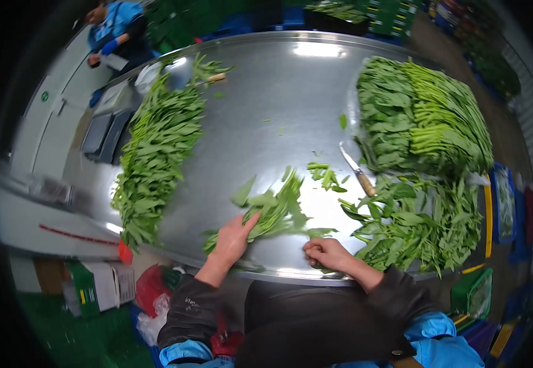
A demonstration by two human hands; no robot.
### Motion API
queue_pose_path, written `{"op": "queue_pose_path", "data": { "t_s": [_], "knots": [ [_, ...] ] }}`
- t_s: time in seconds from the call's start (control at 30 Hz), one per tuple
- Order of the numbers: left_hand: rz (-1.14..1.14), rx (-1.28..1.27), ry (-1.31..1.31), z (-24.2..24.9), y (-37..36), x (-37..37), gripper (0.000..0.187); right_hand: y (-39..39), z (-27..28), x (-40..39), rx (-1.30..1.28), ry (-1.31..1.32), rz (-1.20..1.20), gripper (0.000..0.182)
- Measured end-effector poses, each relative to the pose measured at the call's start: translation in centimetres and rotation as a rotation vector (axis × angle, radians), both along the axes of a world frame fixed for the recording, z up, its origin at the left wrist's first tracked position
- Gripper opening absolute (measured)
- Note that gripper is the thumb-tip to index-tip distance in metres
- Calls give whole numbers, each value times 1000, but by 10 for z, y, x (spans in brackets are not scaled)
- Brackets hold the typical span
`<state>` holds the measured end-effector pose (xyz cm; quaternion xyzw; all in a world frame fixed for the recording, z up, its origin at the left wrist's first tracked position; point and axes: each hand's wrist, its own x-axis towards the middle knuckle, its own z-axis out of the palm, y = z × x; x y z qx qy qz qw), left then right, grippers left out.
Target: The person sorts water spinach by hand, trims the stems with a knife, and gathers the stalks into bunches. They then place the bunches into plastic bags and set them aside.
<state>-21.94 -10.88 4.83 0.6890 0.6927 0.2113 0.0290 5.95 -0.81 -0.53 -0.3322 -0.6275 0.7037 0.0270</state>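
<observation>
My left hand [232,238] is closed around a small bunch of leafy green stalks [276,211], low over the front of the steel table [248,135]. The bunch is slightly blurred, with its stems and leaves pointing away to the right. To the right of it, my right hand [327,253] has its fingers curled together near the table's front edge. A loose leaf [321,232] shows just beyond those fingers; whether they hold anything is hidden. Cut stem pieces [323,175] lie further forward. A knife [359,172] with a wooden handle rests to their right.
A long row of greens [162,159] lines the left side. Stacked bundles [426,116] stand back right, with a loose pile of greens [419,221] in front. Another knife handle [216,78] shows at the far left. A person [116,30] in blue stands beyond that corner.
</observation>
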Motion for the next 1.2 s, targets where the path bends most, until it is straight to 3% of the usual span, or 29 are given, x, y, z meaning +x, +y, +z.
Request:
{"op": "queue_pose_path", "data": {
  "t_s": [0.07,0.1,0.17,0.27,0.33,0.37,0.47,0.57,0.67,0.7,0.73,0.8,0.87,0.93,0.97,1.03,1.07,1.13,1.17,1.2],
  "knots": [
    [-12,-273,270,-4,-7,-5,76,13,26,-1,51,-70,43,24],
    [-34,-276,275,2,-7,-4,76,24,30,0,42,-63,-11,25],
    [16,-117,326,29,-8,3,73,44,36,4,38,-69,-172,29],
    [-11,-1,344,56,-11,13,71,67,49,-2,-97,58,-356,56],
    [-44,-7,343,68,-8,24,69,60,58,-24,-248,106,-300,70],
    [-59,19,339,74,-5,29,67,58,68,-32,-316,268,-209,65],
    [-88,73,334,74,-5,27,63,61,58,-39,-381,131,-352,35],
    [-113,66,329,80,-11,15,60,79,56,1,-223,31,-275,27],
    [-149,23,325,89,-15,12,58,108,38,44,-208,108,-722,26],
    [-174,31,340,91,-15,12,57,118,42,53,-23,-51,-636,31],
    [-203,39,356,93,-14,12,56,112,44,53,-30,-50,-642,31],
    [-228,45,376,98,-10,14,56,95,65,49,1041,-549,-276,37],
    [-254,51,397,100,-4,17,55,89,107,31,991,-161,-398,41],
    [-292,93,403,103,3,22,52,79,108,10,971,159,-221,36],
    [-307,93,408,105,5,23,52,75,99,1,970,157,-237,36],
    [-317,96,425,106,9,26,51,70,78,-10,1018,366,21,30],
    [-319,98,424,105,9,25,51,71,75,-6,1019,364,20,30],
    [-266,78,361,102,4,20,49,75,79,5,340,261,-340,20],
    [-266,76,363,102,2,19,49,76,64,3,99,402,-520,23],
    [-266,77,335,103,1,20,49,80,64,9,98,403,-522,23]
  ]
}}
